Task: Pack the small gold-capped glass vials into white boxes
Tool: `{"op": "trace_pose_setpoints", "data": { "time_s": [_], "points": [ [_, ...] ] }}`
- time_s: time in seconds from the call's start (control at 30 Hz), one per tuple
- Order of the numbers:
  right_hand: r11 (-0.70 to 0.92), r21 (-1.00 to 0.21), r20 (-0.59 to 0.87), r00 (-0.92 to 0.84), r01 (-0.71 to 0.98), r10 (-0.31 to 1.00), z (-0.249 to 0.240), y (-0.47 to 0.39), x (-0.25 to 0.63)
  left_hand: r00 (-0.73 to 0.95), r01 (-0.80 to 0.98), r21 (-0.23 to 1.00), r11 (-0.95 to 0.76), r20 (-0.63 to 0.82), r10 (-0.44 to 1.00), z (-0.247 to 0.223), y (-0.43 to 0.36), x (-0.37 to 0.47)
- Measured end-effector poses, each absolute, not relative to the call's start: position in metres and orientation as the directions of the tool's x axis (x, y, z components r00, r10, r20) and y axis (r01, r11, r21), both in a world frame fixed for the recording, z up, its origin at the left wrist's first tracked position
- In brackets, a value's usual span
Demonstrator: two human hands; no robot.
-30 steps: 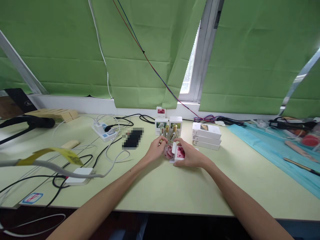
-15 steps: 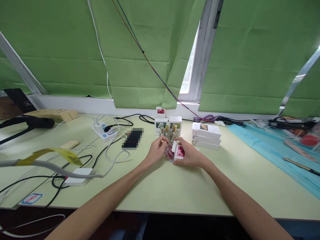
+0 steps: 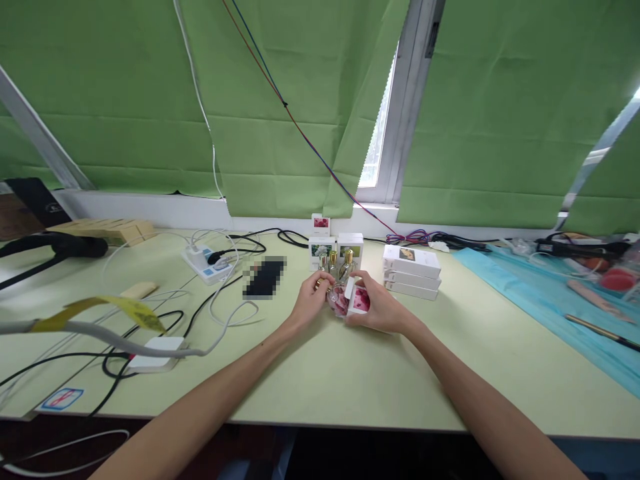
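Note:
My right hand [image 3: 377, 308] is wrapped round a white box with a pink floral picture [image 3: 361, 300], lying on its side with its open end to the left. At that opening is a clear glass bottle [image 3: 339, 301], through which pink shows. My left hand [image 3: 311, 299] pinches the bottle's gold top [image 3: 322, 283]. Just behind my hands stand several glass bottles with gold caps [image 3: 349, 257], in front of two upright white boxes [image 3: 321, 248] with flower pictures. A smaller box with a pink picture [image 3: 321, 223] is behind them.
Right of my hands is a stack of white boxes [image 3: 412, 271]. A blue plastic sheet [image 3: 540, 300] covers the table's right side. To the left lie a dark pixelated object [image 3: 265, 278], a power strip [image 3: 207, 264], a white adapter [image 3: 157, 353] and tangled cables.
The glass bottle and my left hand have shifted slightly left, and a little more space shows between the bottle and the box. Both hands keep their hold.

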State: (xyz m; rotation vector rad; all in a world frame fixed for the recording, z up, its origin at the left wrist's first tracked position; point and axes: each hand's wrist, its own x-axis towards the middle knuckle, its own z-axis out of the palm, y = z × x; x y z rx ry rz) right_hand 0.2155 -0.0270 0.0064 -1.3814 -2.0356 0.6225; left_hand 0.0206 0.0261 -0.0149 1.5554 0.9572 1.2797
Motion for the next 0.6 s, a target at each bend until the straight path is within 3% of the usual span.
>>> {"op": "trace_pose_setpoints", "data": {
  "time_s": [0.3, 0.6],
  "points": [
    [0.381, -0.670, 0.267, -0.271, 0.638, 0.925, 0.0037, -0.0252, 0.2160, 0.153, -0.064, 0.974, -0.219, 0.226, 0.962, -0.0147, 0.0248, 0.0231],
    [0.378, -0.691, 0.275, -0.258, 0.616, 0.926, 0.0049, -0.0272, 0.2148, 0.203, -0.048, 0.971, -0.234, 0.239, 0.950, -0.0150, 0.0250, 0.0226]
  ]
}}
